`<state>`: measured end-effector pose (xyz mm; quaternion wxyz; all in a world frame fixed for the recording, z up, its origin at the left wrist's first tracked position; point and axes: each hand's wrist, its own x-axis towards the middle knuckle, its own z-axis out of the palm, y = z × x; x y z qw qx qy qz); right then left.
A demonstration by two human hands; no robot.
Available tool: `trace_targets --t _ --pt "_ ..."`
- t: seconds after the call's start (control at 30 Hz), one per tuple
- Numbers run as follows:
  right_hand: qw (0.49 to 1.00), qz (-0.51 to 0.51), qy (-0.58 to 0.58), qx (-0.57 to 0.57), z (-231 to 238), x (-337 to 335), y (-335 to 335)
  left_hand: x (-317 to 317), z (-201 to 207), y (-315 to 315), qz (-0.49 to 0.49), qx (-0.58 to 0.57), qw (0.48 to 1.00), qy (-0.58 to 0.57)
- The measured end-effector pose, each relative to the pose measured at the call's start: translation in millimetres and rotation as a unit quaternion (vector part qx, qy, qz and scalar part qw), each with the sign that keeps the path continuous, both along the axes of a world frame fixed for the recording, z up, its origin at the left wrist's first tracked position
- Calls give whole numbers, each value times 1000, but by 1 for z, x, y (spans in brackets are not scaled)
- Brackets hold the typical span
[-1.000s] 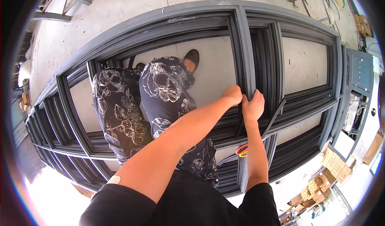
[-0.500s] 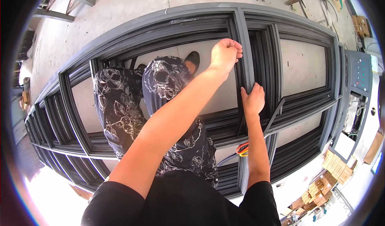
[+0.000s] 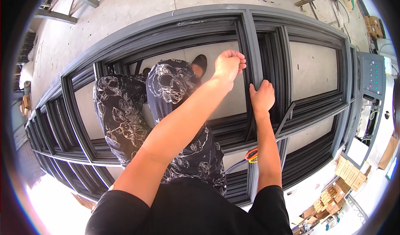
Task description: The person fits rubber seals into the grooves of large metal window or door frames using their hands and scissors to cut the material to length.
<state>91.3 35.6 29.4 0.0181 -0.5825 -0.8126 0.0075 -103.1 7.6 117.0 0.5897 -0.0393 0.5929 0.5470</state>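
Pressing down on the grey metal frame (image 3: 316, 39), both hands are seen at its central upright bar (image 3: 250, 39). The frame is laid flat above the concrete floor (image 3: 137, 1), dark grey, matte, built of ribbed profiles and divided into several rectangular openings. The left hand (image 3: 229, 64) is closed into a loose fist just beside the bar, fingertips curled onto its edge. The right hand (image 3: 261, 97) is wrapped around a thin black strip (image 3: 251, 122) lying along the bar. Patterned trousers (image 3: 125, 118) are seen through 1 opening.
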Motion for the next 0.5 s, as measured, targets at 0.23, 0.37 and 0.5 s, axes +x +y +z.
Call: trace_targets --t 0.23,0.37,0.5 --pt "999 -18 -32 -2 -7 -7 15 -1 -16 6 20 -42 999 22" --pt "996 -2 -26 -82 5 -8 9 -2 -27 5 22 -80 996 32" --pt "998 6 -7 -70 -1 -3 7 4 -40 9 -14 -88 995 33"
